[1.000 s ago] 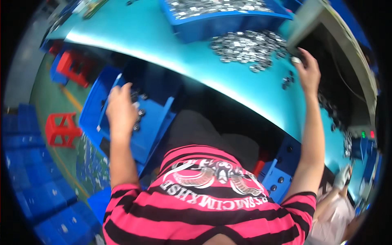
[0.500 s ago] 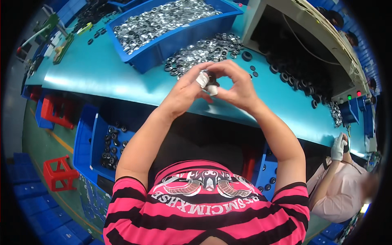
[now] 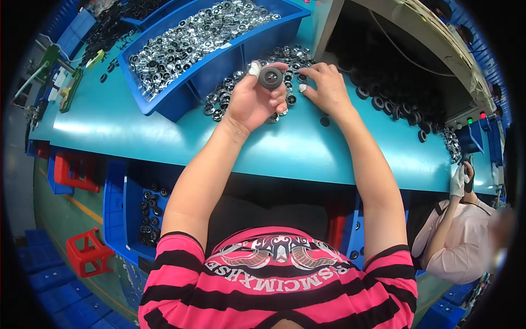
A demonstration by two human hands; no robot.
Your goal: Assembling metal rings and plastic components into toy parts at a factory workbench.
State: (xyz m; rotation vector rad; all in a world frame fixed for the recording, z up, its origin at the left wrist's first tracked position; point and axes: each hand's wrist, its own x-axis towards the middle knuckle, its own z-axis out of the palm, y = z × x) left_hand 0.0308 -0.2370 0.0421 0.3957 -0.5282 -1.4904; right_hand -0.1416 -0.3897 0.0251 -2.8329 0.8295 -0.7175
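My left hand (image 3: 252, 101) grips a small black wheel (image 3: 270, 78), its round face turned up between thumb and fingers. White wrapping covers the thumb tip. To its right, my right hand (image 3: 329, 90) is at the edge of a pile of shiny silver-and-black wheel hubs (image 3: 219, 98). Its thumb, also tipped in white, and its forefinger close around one small hub (image 3: 302, 78). The pile lies partly behind my hands. A dark flat disc (image 3: 325, 121) rests on the bench below my right wrist.
A blue bin (image 3: 189, 85) full of hubs stands behind the pile. Black tyre rings (image 3: 378, 102) spill from a pale-framed machine opening (image 3: 438, 107) on the right. Under the teal bench (image 3: 219, 148) is a blue crate (image 3: 131, 203) of wheels. A gloved co-worker (image 3: 457, 230) sits at right.
My hands, together over a dark part before, have come apart and moved farther over the bench. The left now shows the wheel face up; the right has reached the hub pile.
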